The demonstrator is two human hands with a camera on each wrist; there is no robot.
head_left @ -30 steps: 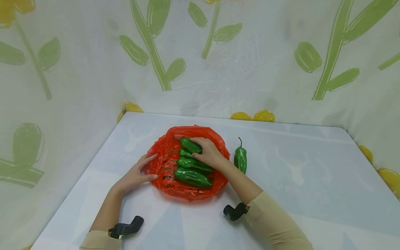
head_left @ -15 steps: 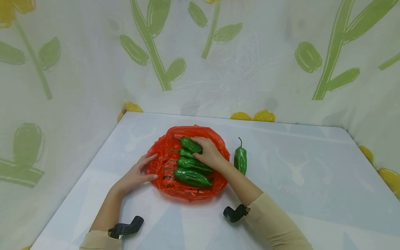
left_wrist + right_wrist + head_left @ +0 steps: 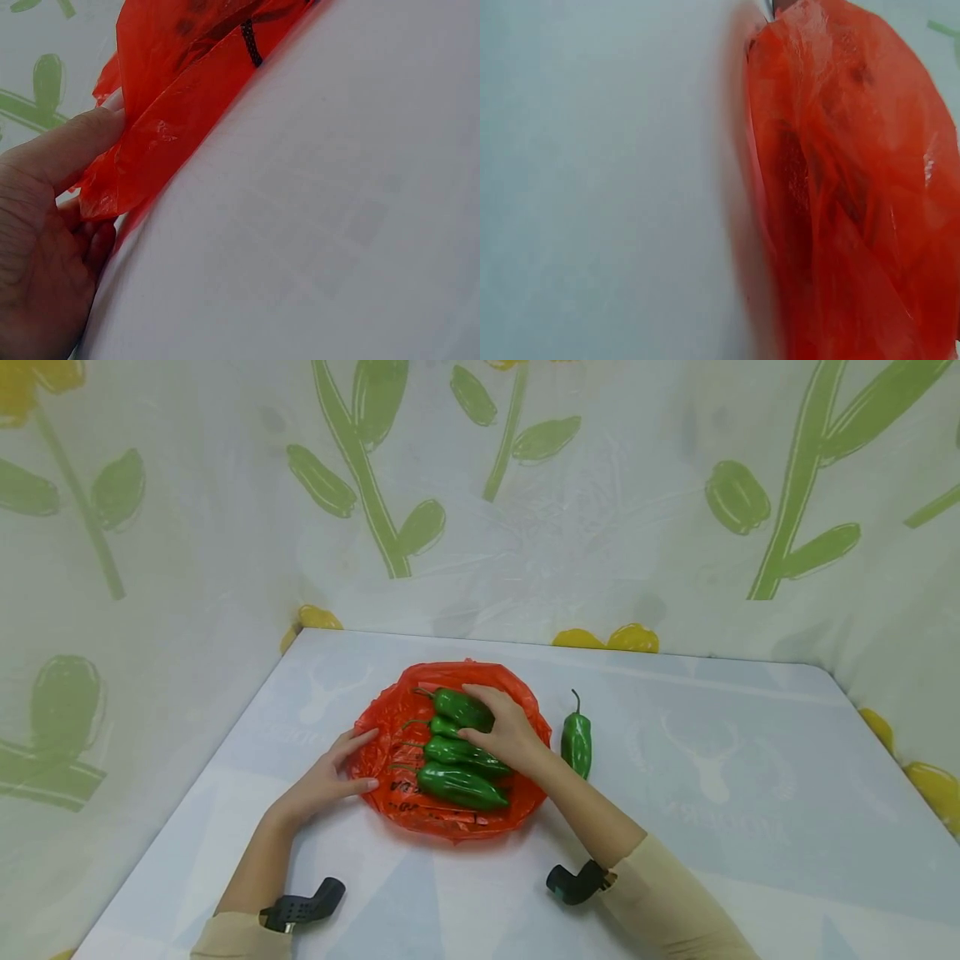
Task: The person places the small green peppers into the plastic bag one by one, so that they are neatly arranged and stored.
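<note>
A round red plastic bag, its rim opened wide, lies on the table with several long green peppers in a row inside. My left hand rests at its left side, index finger and thumb spread over the edge. In the left wrist view, the thumb reaches behind the red plastic and the other fingers are partly hidden. My right hand is over the farthest pepper, finger and thumb apart on either side of it; contact is hard to tell. Red plastic fills the right wrist view's right side, without the hand.
Another green pepper lies on the table to the right of the bag, close to my right forearm. The pale table extends to the right. A leaf-and-flower patterned curtain stands behind its far edge.
My right hand has shifted slightly to the right, its finger and thumb a little wider apart, and more of the farthest pepper shows. My left hand has not moved.
</note>
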